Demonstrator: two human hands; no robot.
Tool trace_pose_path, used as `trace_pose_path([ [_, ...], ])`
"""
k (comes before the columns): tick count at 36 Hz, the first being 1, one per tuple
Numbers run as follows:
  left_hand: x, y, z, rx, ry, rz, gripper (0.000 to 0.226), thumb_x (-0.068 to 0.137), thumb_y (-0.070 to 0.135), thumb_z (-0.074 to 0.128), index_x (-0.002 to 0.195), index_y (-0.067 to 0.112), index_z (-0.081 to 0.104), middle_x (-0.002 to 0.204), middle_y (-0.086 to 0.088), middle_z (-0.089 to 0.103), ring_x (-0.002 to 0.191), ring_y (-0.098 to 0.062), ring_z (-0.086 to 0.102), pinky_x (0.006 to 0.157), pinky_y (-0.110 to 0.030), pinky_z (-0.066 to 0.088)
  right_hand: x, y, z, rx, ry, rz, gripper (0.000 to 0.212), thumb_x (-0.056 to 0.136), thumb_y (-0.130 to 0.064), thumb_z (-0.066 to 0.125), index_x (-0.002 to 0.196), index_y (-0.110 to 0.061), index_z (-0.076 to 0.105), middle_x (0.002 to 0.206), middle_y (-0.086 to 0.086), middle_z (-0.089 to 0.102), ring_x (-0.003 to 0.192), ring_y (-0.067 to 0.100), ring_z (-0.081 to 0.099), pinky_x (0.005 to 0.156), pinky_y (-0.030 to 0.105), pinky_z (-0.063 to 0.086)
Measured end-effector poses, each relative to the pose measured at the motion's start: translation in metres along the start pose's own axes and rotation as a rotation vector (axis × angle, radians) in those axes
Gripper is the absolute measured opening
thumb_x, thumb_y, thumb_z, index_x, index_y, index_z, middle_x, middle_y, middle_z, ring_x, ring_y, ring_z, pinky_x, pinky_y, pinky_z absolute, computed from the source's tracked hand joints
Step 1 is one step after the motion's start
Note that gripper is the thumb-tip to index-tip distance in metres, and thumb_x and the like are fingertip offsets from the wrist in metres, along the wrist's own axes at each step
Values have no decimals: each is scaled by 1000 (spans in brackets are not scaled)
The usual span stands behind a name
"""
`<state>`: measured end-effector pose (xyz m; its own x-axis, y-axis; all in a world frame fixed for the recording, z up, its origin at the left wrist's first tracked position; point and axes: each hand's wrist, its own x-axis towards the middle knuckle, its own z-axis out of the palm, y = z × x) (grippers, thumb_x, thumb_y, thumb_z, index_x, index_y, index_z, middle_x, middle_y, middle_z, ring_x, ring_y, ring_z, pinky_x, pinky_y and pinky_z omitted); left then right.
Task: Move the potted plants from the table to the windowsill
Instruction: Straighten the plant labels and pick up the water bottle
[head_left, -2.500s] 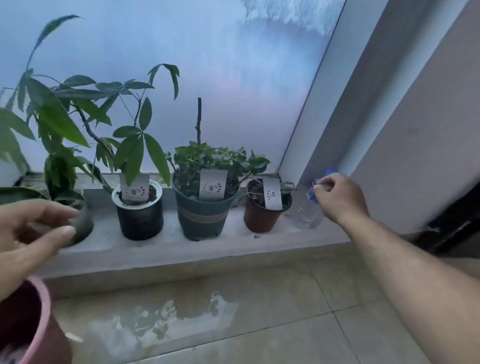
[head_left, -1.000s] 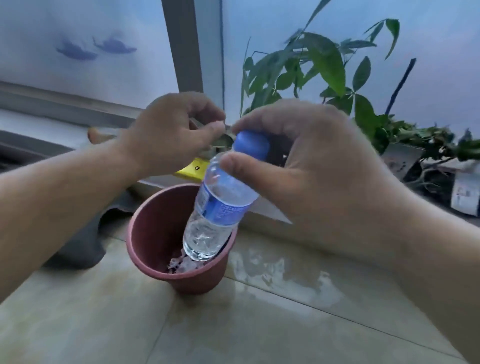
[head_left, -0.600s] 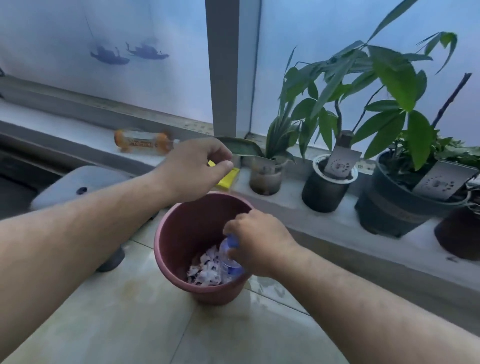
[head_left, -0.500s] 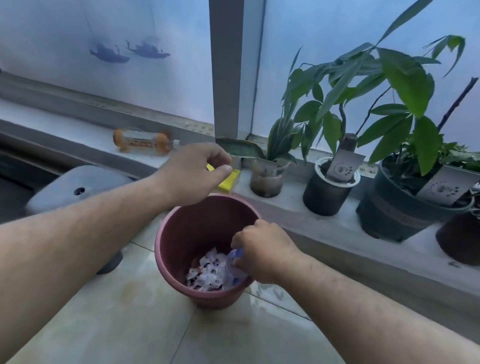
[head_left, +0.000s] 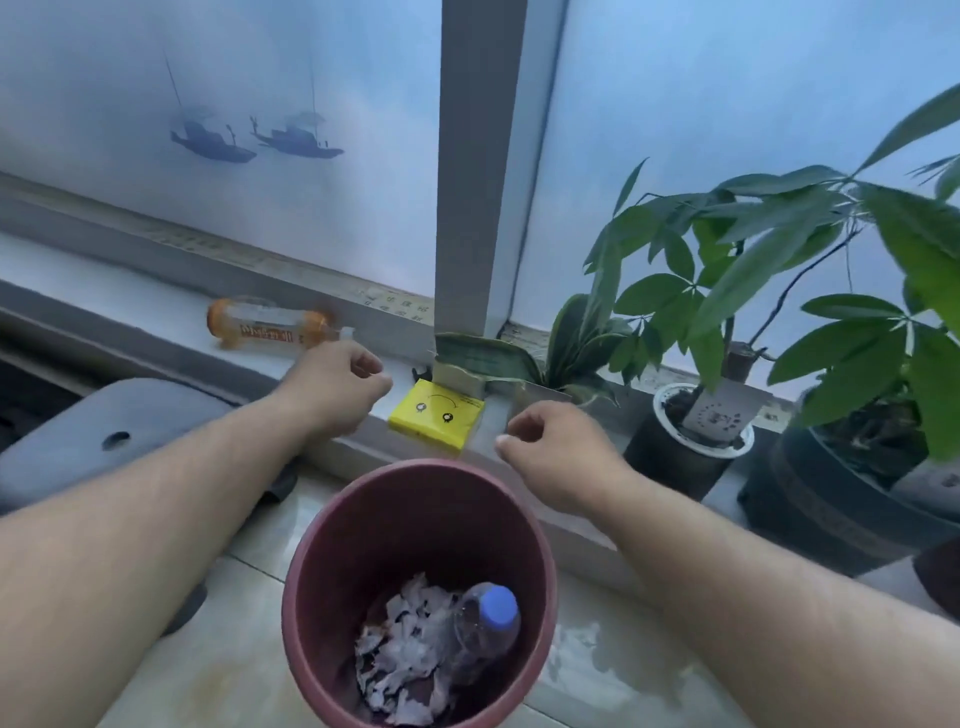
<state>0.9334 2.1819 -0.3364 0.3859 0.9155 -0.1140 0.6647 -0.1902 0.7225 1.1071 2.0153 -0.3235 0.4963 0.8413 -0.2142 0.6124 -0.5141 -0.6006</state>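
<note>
Item: left hand (head_left: 337, 387) and right hand (head_left: 558, 449), fingers loosely curled and empty, above pink bucket (head_left: 311, 597) containing clear bottle (head_left: 488, 626) and paper scraps (head_left: 402, 660).

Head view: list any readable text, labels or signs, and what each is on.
Nothing can be quoted.
Orange-labelled plastic bottle lying on the sill: red characters, blurred.
White tag in the white-rimmed black pot: round printed mark, illegible.
Window frame strip: small print, too small.
Yellow box: drawing only, no words.

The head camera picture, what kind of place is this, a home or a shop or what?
Probably a home, at a low windowsill by a frosted window. Potted plants line the sill above a tiled floor, and a pink bin holds scraps and a bottle.
</note>
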Motion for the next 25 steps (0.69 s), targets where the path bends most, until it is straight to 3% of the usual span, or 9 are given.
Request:
trace_pose_path([
  [3, 9, -9, 18, -72, -76, -96, 32, 90, 30, 70, 118, 15, 62, 113, -5, 66, 101, -27, 68, 87, -45, 60, 22, -10, 9, 147, 6, 99, 34, 93, -26, 63, 112, 1, 68, 107, 18, 73, 100, 36, 67, 90, 47, 55],
  [5, 16, -15, 27, -88, -83, -126, 45, 90, 31, 71, 128, 12, 61, 124, -7, 64, 111, -27, 64, 98, -46, 55, 37, -14, 16, 203, -17, 147, 35, 92, -19, 63, 114, 8, 66, 88, 16, 66, 80, 30, 61, 77, 44, 55],
  [8, 25, -20, 36, -144, -95, -180, 53, 91, 33, 69, 137, 11, 56, 135, -8, 60, 119, -28, 60, 104, -48, 51, 56, -19, 27, 186, -63, 211, 16, 91, -15, 61, 81, -3, 62, 71, 6, 49, 64, 21, 44, 60, 29, 37],
  [9, 27, -20, 39, -155, -101, -195, 54, 91, 34, 68, 138, 11, 55, 138, -9, 59, 120, -28, 59, 106, -48, 49, 62, -21, 31, 168, -87, 223, 16, 92, -16, 60, 79, -7, 59, 72, 7, 51, 64, 23, 47, 59, 30, 39],
  [11, 32, -21, 46, -163, -109, -209, 55, 93, 33, 66, 141, 9, 52, 143, -10, 56, 126, -28, 56, 109, -41, 45, 75, -24, 38, 123, -160, 217, 20, 96, -17, 56, 102, 1, 65, 97, 15, 64, 86, 29, 61, 75, 34, 50],
  [12, 34, -21, 51, -159, -113, -208, 56, 94, 32, 65, 143, 8, 51, 145, -10, 55, 129, -28, 54, 109, -37, 42, 81, -24, 41, 103, -180, 223, 29, 97, -16, 54, 116, 4, 64, 110, 17, 64, 96, 29, 60, 81, 34, 49],
  [14, 36, -20, 58, -155, -126, -202, 59, 95, 34, 65, 145, 6, 50, 147, -10, 53, 133, -27, 51, 106, -34, 39, 90, -24, 47, 111, -208, 239, 38, 98, -15, 54, 130, 4, 60, 110, 13, 59, 96, 24, 52, 81, 30, 43],
  [22, 42, -27, 65, -182, -95, -227, 59, 93, 34, 68, 143, 6, 52, 142, -11, 58, 127, -27, 55, 107, -36, 44, 101, -19, 71, 301, -145, 343, 41, 92, -19, 58, 128, 1, 58, 108, 14, 64, 91, 28, 60, 74, 31, 45],
  [25, 41, -25, 58, -224, -59, -235, 45, 91, 40, 68, 125, 10, 66, 125, -11, 66, 105, -28, 64, 102, -47, 52, 99, -17, 71, 337, -58, 330, 28, 90, -17, 61, 115, -5, 63, 108, 11, 65, 95, 27, 64, 74, 28, 44],
])
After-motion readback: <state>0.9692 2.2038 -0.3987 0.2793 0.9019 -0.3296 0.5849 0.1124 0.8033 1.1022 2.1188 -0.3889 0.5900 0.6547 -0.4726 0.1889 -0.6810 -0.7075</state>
